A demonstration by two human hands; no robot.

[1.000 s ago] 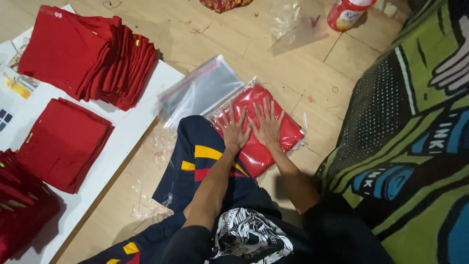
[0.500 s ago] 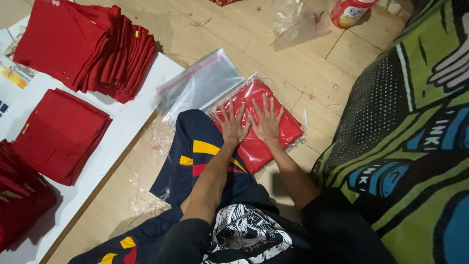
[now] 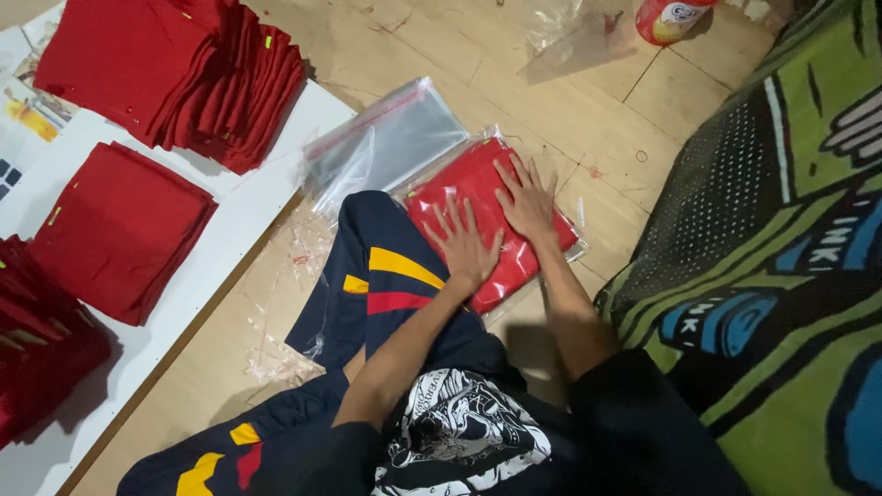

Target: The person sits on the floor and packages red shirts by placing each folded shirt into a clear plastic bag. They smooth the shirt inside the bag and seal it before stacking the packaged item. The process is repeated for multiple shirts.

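The bagged red garment [image 3: 487, 216], a folded red cloth sealed in a clear plastic sleeve, lies flat on the wooden floor [image 3: 441, 46], just past the person's knee in dark trousers [image 3: 386, 276]. Both palms press down on it: the left hand [image 3: 467, 243] covers the near part of the bag, the right hand [image 3: 525, 197] the far part, fingers spread wide on each, gripping nothing. Compared with half a second ago, the hands sit in much the same spots on the bag, and the bag has not shifted on the floor.

Touching the bag's far left corner lies a stack of empty clear sleeves [image 3: 390, 142]. Further left of the bag, a white board [image 3: 266, 197] carries piles of folded red cloths: a large fanned pile [image 3: 175, 73] and a smaller square stack [image 3: 119, 230] nearer the person. Beyond the bag, at the top edge, stands a red can [image 3: 671, 18] beside crumpled plastic film [image 3: 570, 32]. Right of the bag spreads a green patterned fabric [image 3: 772, 257].
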